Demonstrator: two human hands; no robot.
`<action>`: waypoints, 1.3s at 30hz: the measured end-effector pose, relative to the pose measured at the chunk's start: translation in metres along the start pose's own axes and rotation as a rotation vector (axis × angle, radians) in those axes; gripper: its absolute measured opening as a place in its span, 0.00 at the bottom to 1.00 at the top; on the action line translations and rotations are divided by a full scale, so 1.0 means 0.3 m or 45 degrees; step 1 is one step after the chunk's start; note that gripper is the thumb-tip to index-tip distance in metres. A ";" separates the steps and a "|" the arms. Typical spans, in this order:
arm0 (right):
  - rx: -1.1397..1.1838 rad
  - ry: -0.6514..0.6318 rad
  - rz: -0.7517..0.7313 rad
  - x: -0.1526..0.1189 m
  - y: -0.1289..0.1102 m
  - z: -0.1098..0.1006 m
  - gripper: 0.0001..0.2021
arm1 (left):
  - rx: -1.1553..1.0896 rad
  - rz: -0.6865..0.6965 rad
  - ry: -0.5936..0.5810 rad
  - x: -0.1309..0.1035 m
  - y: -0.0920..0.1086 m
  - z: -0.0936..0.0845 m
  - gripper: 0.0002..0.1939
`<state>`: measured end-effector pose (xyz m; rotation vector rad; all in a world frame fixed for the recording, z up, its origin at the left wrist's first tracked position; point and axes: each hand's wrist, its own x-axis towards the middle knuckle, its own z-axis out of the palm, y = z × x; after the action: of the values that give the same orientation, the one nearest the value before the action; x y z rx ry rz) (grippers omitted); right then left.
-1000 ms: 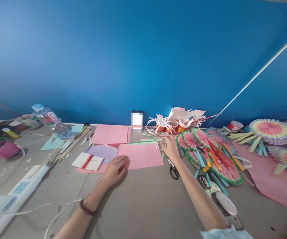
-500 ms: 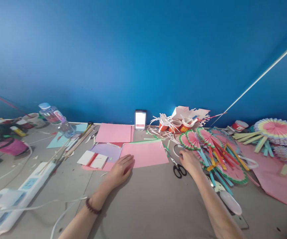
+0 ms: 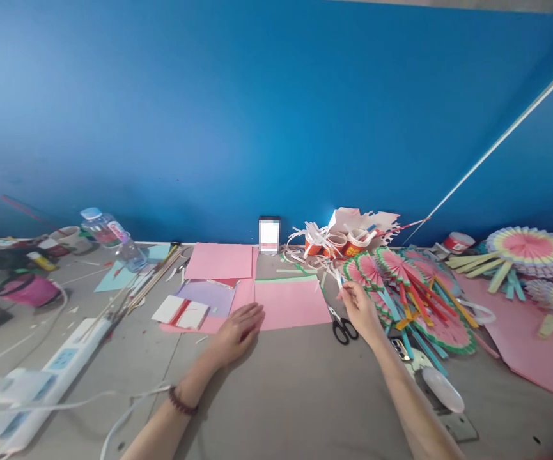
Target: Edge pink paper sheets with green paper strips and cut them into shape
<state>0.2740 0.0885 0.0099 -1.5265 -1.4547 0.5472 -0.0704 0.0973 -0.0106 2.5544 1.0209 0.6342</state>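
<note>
My left hand (image 3: 238, 329) lies flat, fingers stretched out, on the near edge of a pink sheet of paper (image 3: 290, 303). A strip of green runs along that sheet's far edge. To its right, my right hand (image 3: 358, 308) is raised a little, its thumb and fingertips pinched on a slim white strip (image 3: 339, 278); its exact kind is too small to make out. Black-handled scissors (image 3: 344, 329) rest just left of that wrist, their blades partly over the paper. Purple paper (image 3: 204, 298) and a white card wound with red thread (image 3: 180, 312) lie left of my left hand.
Pleated paper fans (image 3: 401, 268) with colored strips crowd the right side. Behind stand paper cups (image 3: 358, 243) among white strips and a small upright screen (image 3: 270, 236). On the left are a plastic bottle (image 3: 116, 237), thin sticks (image 3: 156, 275) and a power strip (image 3: 60, 364) with cables.
My right hand has lifted from beside the fans and moved slightly left, now pinching the white strip. My left hand stays on the paper. The view has tilted a little.
</note>
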 end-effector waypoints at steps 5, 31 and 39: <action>0.394 -0.263 0.132 -0.067 -0.123 0.028 0.17 | -0.108 -0.098 0.263 0.028 0.053 -0.027 0.20; 0.057 -0.229 -0.696 -0.223 -0.157 0.215 0.15 | -0.522 -0.222 0.729 0.076 0.216 0.098 0.12; -0.021 -0.157 -0.750 -0.219 -0.167 0.211 0.16 | -0.400 -0.184 0.813 0.083 0.219 0.093 0.07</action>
<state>0.1821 0.0400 0.0042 -1.0107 -1.9037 0.2729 -0.0030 0.0658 0.0017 2.0135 1.1595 1.4893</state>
